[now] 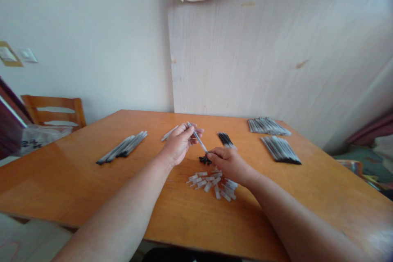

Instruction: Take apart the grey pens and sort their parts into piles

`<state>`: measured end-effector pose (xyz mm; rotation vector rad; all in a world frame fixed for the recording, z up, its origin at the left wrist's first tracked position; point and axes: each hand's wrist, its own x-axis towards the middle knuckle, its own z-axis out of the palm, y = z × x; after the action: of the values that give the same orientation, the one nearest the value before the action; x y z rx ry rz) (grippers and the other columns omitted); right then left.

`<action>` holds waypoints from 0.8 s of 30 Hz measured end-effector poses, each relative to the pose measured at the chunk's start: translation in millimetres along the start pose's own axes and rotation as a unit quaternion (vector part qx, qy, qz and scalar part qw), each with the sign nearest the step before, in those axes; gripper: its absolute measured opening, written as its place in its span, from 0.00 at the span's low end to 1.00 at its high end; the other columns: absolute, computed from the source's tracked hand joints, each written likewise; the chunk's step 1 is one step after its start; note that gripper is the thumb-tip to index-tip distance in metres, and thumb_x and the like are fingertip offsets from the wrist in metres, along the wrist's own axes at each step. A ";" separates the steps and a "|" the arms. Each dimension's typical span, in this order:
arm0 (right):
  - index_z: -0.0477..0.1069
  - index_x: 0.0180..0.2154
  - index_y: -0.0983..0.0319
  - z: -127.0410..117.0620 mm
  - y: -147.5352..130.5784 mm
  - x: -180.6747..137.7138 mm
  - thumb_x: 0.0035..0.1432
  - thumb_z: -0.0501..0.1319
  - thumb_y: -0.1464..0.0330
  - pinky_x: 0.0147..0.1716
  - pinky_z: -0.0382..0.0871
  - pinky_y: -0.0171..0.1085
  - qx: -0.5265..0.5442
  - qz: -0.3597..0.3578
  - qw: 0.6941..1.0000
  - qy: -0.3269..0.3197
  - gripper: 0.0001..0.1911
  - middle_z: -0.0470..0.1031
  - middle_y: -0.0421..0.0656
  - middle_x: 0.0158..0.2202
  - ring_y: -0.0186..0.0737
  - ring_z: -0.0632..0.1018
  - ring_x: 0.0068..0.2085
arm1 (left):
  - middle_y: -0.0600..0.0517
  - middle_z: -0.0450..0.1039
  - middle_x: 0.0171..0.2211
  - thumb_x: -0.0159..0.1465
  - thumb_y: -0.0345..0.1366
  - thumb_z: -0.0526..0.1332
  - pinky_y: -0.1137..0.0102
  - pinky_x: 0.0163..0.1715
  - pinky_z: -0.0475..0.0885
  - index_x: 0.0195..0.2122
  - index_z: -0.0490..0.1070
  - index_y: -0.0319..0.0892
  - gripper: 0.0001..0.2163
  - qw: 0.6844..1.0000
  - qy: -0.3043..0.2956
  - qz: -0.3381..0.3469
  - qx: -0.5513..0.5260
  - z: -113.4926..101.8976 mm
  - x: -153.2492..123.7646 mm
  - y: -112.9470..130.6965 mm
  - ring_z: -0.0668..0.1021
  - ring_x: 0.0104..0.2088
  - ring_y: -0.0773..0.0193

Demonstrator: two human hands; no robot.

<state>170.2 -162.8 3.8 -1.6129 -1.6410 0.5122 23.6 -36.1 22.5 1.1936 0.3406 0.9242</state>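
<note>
My left hand [179, 143] is closed around the upper end of a thin clear pen barrel [198, 138], held slanting above the wooden table [92, 188]. My right hand [225, 163] pinches the barrel's lower end, just above a small heap of black end caps [203, 159]. A scatter of clear plastic caps [211, 182] lies under and in front of my right hand. A loose barrel [169, 133] rests on the table just left of my left hand.
A bundle of pens [123, 147] lies at the left. A small dark bundle [226, 139] sits behind my right hand. Two larger piles [267, 126] [281, 149] lie at the right. A wooden chair [53, 110] and plastic bag [39, 136] stand at far left.
</note>
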 end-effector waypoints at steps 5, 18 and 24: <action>0.69 0.28 0.64 -0.2 0.9 -0.6 0.61 0.54 0.59 0.24 0.59 0.32 0.099 0.047 0.994 0.001 0.16 0.69 0.39 0.23 0.31 0.66 0.24 | 0.42 0.76 0.43 0.61 0.35 0.63 0.72 0.33 0.70 0.44 0.67 0.39 0.12 0.999 -0.041 -0.033 0.013 1.9 -3.7 2.3 0.78 0.39 0.62; 0.69 0.30 0.63 0.0 1.7 0.4 0.60 0.54 0.58 0.22 0.56 0.32 0.079 0.045 0.994 0.064 0.15 0.65 0.37 0.21 0.31 0.64 0.22 | 0.42 0.78 0.39 0.60 0.38 0.65 0.71 0.33 0.72 0.39 0.68 0.37 0.11 0.993 -0.044 -0.075 0.080 8.3 -8.2 4.3 0.80 0.37 0.63; 0.70 0.31 0.63 -0.5 -2.0 0.0 0.60 0.55 0.61 0.23 0.56 0.32 0.021 0.017 0.996 0.087 0.13 0.67 0.38 0.21 0.32 0.66 0.23 | 0.45 0.78 0.34 0.59 0.41 0.65 0.72 0.32 0.72 0.36 0.68 0.38 0.12 0.993 -0.027 -0.077 0.090 7.5 -6.3 0.7 0.80 0.33 0.64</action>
<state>169.2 -163.2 5.6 -1.6106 -1.4666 0.4078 24.5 -45.7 24.5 1.3355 0.4746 0.7372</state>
